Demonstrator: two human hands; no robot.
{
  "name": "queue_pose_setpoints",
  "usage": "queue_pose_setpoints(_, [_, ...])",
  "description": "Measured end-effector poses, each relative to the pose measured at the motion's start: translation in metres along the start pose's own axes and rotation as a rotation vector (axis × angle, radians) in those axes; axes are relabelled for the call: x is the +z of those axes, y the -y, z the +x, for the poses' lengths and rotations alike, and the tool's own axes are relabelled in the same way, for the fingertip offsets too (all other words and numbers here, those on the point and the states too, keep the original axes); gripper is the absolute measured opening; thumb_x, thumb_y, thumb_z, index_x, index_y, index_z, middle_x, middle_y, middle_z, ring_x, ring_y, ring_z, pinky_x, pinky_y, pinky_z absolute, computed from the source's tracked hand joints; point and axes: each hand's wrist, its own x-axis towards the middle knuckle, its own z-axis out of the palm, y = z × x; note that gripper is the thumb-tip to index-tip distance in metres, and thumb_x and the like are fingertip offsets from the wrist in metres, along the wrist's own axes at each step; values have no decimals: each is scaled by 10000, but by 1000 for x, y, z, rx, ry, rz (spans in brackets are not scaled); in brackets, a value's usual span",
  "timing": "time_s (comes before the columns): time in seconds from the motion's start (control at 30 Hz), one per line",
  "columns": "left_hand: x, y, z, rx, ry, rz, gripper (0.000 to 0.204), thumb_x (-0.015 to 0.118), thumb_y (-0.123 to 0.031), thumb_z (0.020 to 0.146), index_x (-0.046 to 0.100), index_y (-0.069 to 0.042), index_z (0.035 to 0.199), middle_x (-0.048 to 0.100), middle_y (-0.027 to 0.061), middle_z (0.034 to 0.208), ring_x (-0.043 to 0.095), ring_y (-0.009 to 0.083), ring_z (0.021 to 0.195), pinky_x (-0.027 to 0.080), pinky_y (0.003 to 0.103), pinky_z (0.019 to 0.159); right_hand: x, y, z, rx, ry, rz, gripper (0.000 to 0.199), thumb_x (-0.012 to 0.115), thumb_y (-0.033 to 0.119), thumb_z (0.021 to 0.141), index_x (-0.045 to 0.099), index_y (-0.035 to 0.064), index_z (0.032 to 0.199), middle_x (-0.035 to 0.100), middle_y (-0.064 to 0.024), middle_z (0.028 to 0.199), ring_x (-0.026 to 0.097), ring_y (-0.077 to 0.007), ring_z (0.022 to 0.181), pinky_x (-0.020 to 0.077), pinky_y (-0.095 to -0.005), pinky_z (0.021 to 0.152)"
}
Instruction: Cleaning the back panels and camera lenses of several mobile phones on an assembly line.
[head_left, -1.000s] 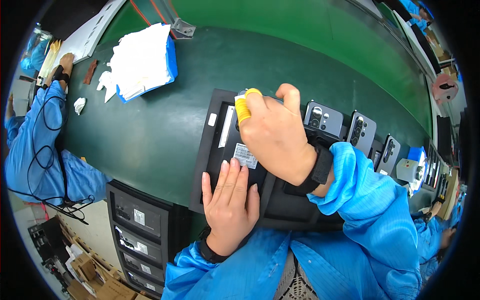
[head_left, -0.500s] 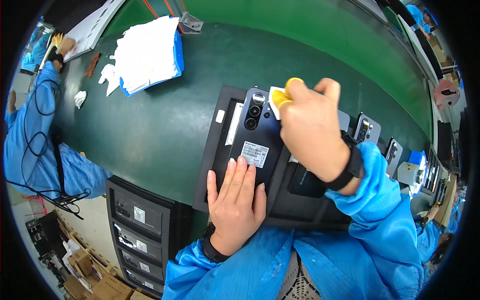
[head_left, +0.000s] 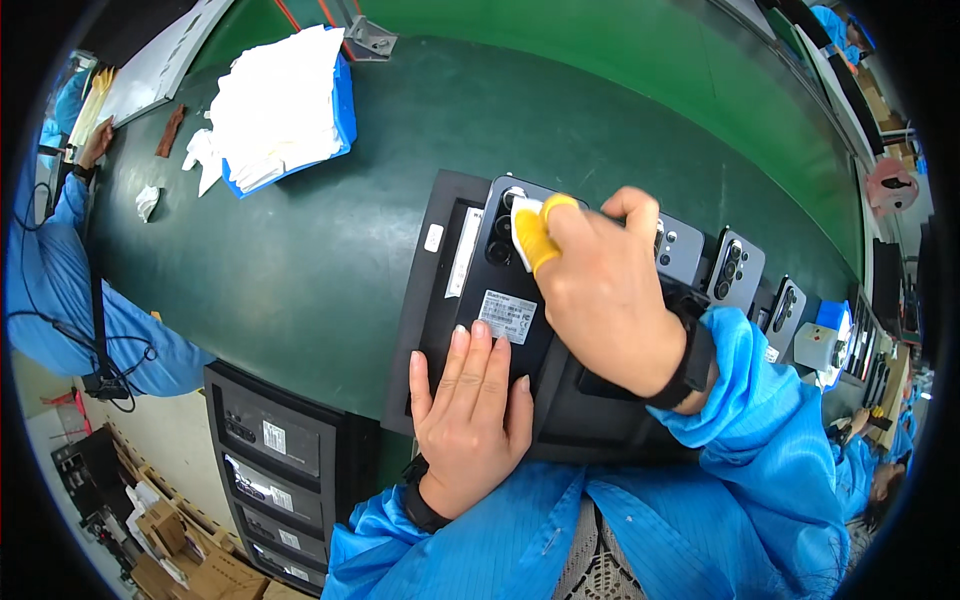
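Note:
A dark blue phone (head_left: 497,277) lies back up in a black tray (head_left: 412,330), its camera lenses at the far end and a white label (head_left: 506,316) lower down. My left hand (head_left: 467,425) rests flat on its near part, fingers stretched, fingertips at the label's lower edge. Pinched in my right hand (head_left: 608,295) is a small white wiping cloth (head_left: 519,240), pressed on the phone beside the lenses and partly covering them. Yellow finger cots (head_left: 540,235) cover fingertips of that hand. My right hand and forearm hide part of the tray.
To the right stand several grey phones (head_left: 737,268) and a white container (head_left: 815,346). A blue box (head_left: 347,118) holds stacked white cloths (head_left: 280,100) at far left, near a crumpled cloth (head_left: 148,203). Stacked black trays (head_left: 270,395) hold phones at lower left. A person's blue sleeve (head_left: 65,260) shows at left.
My right hand has moved left with the cloth, from beside the camera area onto the lenses. My left hand stays on the phone. The person at left has shifted an arm.

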Motion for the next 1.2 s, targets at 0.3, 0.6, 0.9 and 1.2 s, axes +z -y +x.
queue_pose_setpoints(0.3, [-1,-2,0,6,-3,9,403,675,-120,780,662,2,1165,618,190,1257,539,323,1253,219,508,1135,-11,-16,7,70,3,95,251,659,-47,663,750,28,884,608,-48,869,562,-201,821,319,-388,850])
queue_pose_setpoints(0.6, [0,2,-2,-8,5,54,402,666,-165,806,659,-29,1184,622,155,1265,560,287,1232,231,501,1132,-8,-6,13,126,81,48,81,668,-26,633,711,-14,700,607,-95,860,564,-227,822,336,-422,837])
queue_pose_setpoints(0.9, [-1,-1,1,6,17,44,411,658,-126,788,653,24,1171,606,203,1270,537,326,1256,208,510,1138,-21,-35,4,188,-18,-24,145,644,-44,665,724,-14,781,615,-75,898,526,-239,819,352,-376,814])
queue_pose_setpoints(1.2, [1,0,1,6,13,69,398,668,-179,810,662,-23,1177,628,168,1250,565,294,1226,220,494,1137,-3,-1,-8,44,41,32,202,660,27,669,710,-34,854,530,-61,823,554,-192,757,311,-424,836])
